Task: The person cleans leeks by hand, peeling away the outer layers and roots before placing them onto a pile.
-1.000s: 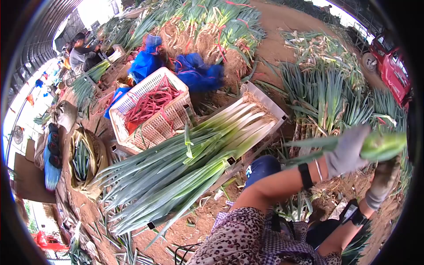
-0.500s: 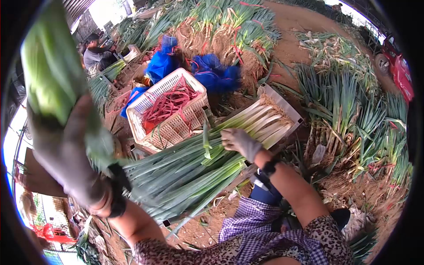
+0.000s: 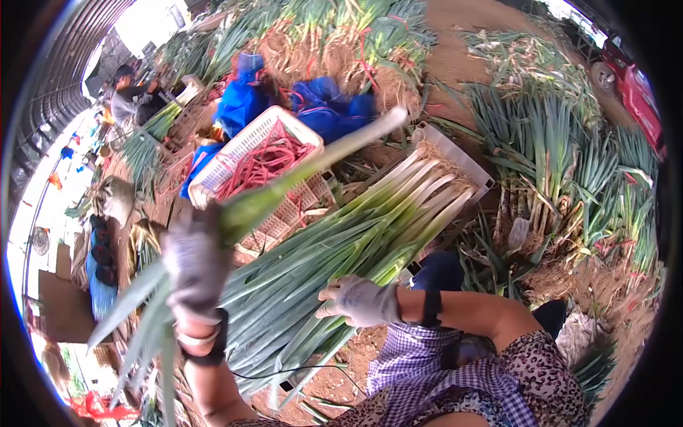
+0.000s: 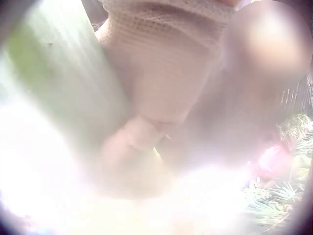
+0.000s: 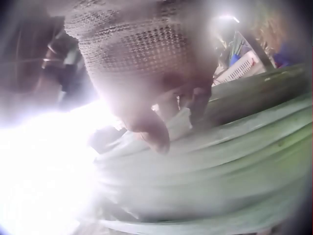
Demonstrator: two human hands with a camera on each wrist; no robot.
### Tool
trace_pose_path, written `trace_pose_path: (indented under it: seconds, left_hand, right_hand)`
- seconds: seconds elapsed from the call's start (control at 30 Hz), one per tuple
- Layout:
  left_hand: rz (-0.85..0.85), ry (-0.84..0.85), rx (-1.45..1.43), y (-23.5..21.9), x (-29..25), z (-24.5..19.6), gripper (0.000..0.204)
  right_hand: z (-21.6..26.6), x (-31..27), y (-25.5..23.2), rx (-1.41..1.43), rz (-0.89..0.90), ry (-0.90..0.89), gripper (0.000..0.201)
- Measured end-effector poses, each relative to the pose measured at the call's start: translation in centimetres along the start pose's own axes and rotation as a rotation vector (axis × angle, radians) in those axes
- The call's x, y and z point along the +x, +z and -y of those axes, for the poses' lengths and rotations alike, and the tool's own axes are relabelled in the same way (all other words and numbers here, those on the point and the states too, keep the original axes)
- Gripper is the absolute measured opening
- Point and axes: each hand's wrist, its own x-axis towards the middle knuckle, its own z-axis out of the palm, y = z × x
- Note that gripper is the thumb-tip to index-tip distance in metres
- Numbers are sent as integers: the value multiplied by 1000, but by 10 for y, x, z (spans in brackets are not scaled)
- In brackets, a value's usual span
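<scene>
Gloved and blurred, my left hand (image 3: 196, 267) grips a leek (image 3: 313, 167) at left in the head view; its pale end points up right and its leaves hang down left. In the left wrist view the leek (image 4: 54, 68) runs beside the glove (image 4: 156, 83). My right hand (image 3: 363, 300) rests with loosely bent fingers on the leaves of a row of leeks (image 3: 299, 263), whose white root ends (image 3: 434, 171) lie in a pale tray (image 3: 466, 160). The right wrist view has the fingertips (image 5: 159, 142) over long leaves (image 5: 234, 161); firm contact is unclear.
Behind the row stands a white crate (image 3: 206, 171) of red ties (image 3: 267, 160), beside blue netting (image 3: 327, 107). Leek bundles (image 3: 541, 135) stand at right and more (image 3: 341, 43) at the back. A seated person (image 3: 131, 99) is at upper left, a red vehicle (image 3: 637, 99) at far right.
My left hand has carried the leek from the far right to the left, then lower and nearer the row. My right hand has come from the far right over the pale stems, then down to the leaves.
</scene>
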Motion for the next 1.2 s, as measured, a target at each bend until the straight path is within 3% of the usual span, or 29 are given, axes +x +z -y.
trace_pose_path:
  seconds: [0.03, 0.1, 0.17, 0.23, 0.27, 0.3, 0.43, 0.57, 0.67, 0.77, 0.8, 0.93, 1.03, 1.1, 1.17, 1.2]
  left_hand:
    - [82, 28, -38, 39, 11, -11, 38]
    - [221, 147, -481, 126, 33, -39, 44]
    - [465, 112, -617, 200, 51, -81, 50]
    - [571, 27, -562, 247, 58, -122, 60]
    - [610, 23, -637, 277, 65, -132, 64]
    - [650, 27, -705, 296, 75, -136, 69]
    - [661, -24, -731, 260, 82, -140, 73]
    - [557, -37, -688, 280, 73, -145, 66]
    - [440, -36, -653, 263, 66, -150, 58]
    - [453, -56, -629, 251, 71, -143, 56]
    - [522, -60, -679, 304, 72, -126, 55]
    - [563, -108, -453, 282, 77, -154, 55]
    - [621, -19, -576, 320, 84, -139, 53]
    - [680, 142, -438, 299, 89, -143, 60]
    - [734, 169, -191, 220, 89, -161, 63]
    - [702, 261, -119, 192, 91, -172, 62]
  right_hand:
    - [-1, -8, 0, -14, -63, 13, 54]
    - [0, -26, 6, -51, -131, 87, 56]
    - [18, -44, -36, 30, -27, 168, 57]
    - [15, -63, -39, 111, -82, 201, 53]
    - [9, -77, -29, 73, -216, 161, 50]
    - [7, -89, -36, 125, -212, 204, 47]
    - [-3, -141, -44, 174, -366, 341, 42]
    - [-16, -171, -34, 227, -582, 451, 38]
    - [-15, -175, -29, 183, -592, 428, 40]
    - [-5, -196, -36, 175, -642, 456, 38]
    - [-3, -207, -32, 194, -682, 464, 37]
    - [3, -245, -23, 229, -747, 629, 32]
    - [5, -252, -13, 265, -824, 666, 31]
    - [-1, -255, -1, 240, -862, 670, 32]
    - [-4, -274, 13, 247, -831, 765, 33]
    - [-11, -287, 24, 259, -846, 806, 33]
